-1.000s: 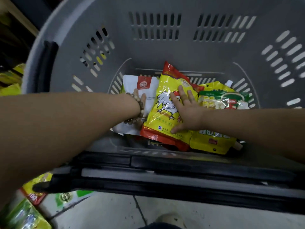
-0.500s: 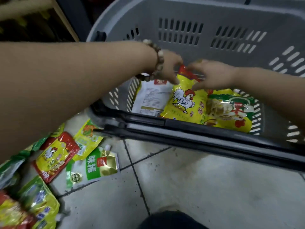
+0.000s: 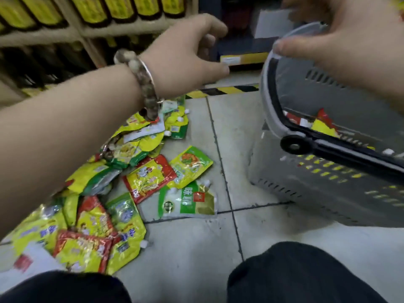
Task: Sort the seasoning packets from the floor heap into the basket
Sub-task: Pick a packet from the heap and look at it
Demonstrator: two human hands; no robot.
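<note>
Brownish beads [image 3: 140,77] at wrist, L hand [image 3: 188,51] is held loosely curled, nothing gripped, above floor heap [image 3: 148,178], prob. readied for next pick. R hand [image 3: 349,40] is seen slack, empty, by basket [image 3: 265,84] rim; few packets [image 3: 323,127] are laid inside, most left outside.

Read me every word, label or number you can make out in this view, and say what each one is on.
"味精": white characters on the green band of the white-and-green packet on the floor; the second character is soft.
Blue characters on the yellow packets in the heap: too blurred to read.
Print on the red-and-yellow packet: blurred.
Yellow shelf label: too small to read.
Packets inside the basket: unreadable.
</note>
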